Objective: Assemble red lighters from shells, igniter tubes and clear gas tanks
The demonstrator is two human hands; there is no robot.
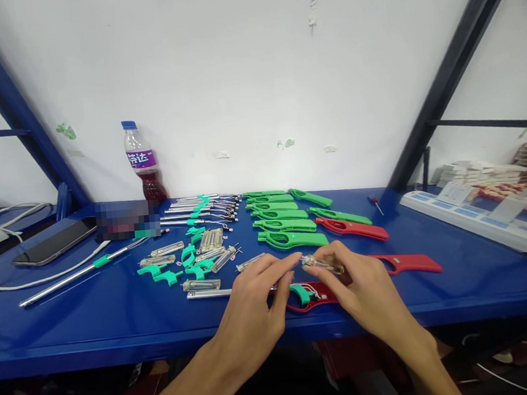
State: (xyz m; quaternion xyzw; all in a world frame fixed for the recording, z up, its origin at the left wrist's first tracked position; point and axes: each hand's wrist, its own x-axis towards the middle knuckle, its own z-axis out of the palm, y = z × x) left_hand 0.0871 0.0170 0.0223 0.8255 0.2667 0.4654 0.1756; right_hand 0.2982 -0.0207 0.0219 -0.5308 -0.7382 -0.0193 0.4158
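My right hand (367, 280) pinches a clear fuel tank (321, 262) between thumb and fingers, above the front of the table. My left hand (258, 293) has its index finger stretched to the tank's metal-tipped end; thumb and index are apart, with nothing visible between them. Below both hands lies a red lighter shell half (316, 305), partly covered by them. In it sit a teal trigger (302, 292) and thin wires. A silver lighter tube (207, 294) sticks out to the left, its inner end behind my left hand.
Green shell halves (290, 239) lie in a column behind my hands, with red ones (353, 228) to the right. Loose triggers (189, 253), tanks (212, 240) and wired tubes (200, 209) are at left-centre. A bottle (143, 162), phone (55, 241), screwdriver (377, 205) and power strip (473, 219) surround them.
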